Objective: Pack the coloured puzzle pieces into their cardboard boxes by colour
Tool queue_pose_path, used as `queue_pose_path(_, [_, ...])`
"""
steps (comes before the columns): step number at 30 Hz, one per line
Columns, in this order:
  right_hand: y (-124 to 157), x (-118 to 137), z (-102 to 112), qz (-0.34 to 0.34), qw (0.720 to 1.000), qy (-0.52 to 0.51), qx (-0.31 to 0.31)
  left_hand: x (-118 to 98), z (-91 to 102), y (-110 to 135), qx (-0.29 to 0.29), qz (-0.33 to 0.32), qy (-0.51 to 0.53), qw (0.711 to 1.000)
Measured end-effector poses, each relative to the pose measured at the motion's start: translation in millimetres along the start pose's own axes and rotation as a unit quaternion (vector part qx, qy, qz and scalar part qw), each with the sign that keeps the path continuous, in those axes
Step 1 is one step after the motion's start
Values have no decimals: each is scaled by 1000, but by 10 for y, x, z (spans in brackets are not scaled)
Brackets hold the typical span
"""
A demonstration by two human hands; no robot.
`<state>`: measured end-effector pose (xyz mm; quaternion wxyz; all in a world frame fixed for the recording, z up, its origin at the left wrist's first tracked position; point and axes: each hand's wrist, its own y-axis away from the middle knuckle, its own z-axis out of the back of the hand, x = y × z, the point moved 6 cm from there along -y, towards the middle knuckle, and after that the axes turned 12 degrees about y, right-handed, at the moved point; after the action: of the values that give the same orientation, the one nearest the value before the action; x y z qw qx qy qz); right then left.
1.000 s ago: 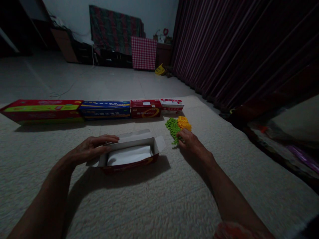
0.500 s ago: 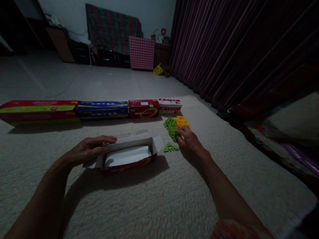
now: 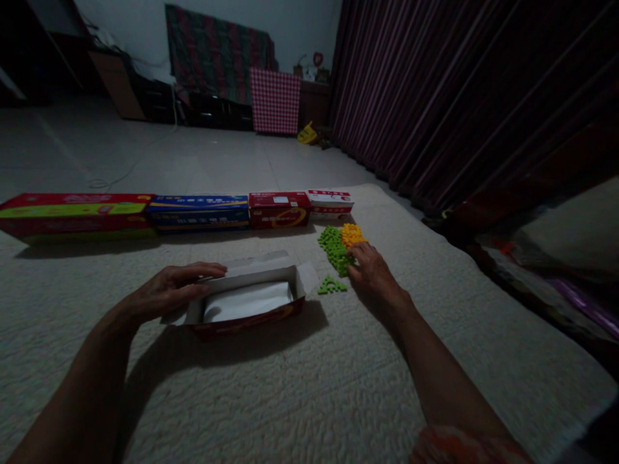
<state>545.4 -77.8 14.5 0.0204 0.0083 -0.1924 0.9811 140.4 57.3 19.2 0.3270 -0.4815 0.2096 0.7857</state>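
Observation:
My left hand (image 3: pixel 176 287) lies at the left end of an open red cardboard box (image 3: pixel 251 320). Its fingers are stretched along the raised back flap, and the thumb is apart from them over the box's edge. Inside the box is a white object (image 3: pixel 249 301) with a smooth surface. My right hand (image 3: pixel 372 267) is at the right edge of a heap of green plastic pieces (image 3: pixel 333 245), fingers curled together; what is between the fingertips is hidden. Yellow pieces (image 3: pixel 352 233) lie just beyond that hand. A separate notched green piece (image 3: pixel 331 285) sits between box and hand.
Behind, a row of closed boxes runs across the pale quilted mat (image 3: pixel 309 386): a long red-and-green box (image 3: pixel 82 216), a blue box (image 3: pixel 198 212), a red box (image 3: pixel 279 211) and a white-and-red box (image 3: pixel 331 203). A dark curtain (image 3: pixel 411 90) hangs at right.
My right hand has shifted slightly to the right along the edge of the green heap. My left hand and the box stay in place.

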Motion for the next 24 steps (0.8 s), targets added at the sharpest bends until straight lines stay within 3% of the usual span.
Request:
queue_pose_path(6, [76,49,113,-31,996,-78,-11,-21,-3,-7,-9,-5,19,1000])
queue_pose_path(10, [55,-116,196,-63,989,-133,4,1,-4,-7,-10,2,11,1000])
queue_pose_path(14, [12,-363,127,-96,964,-216,120,27,-7,-8,-6,9,0,1000])
queue_pose_path(17, [60,-442,15,-107,954,-195,203,21,-8,-10,-6,13,9,1000])
queue_pose_path(24, [166,-345,-113,-85,961,-102,244,-17,-13,-7,-12,12,17,1000])
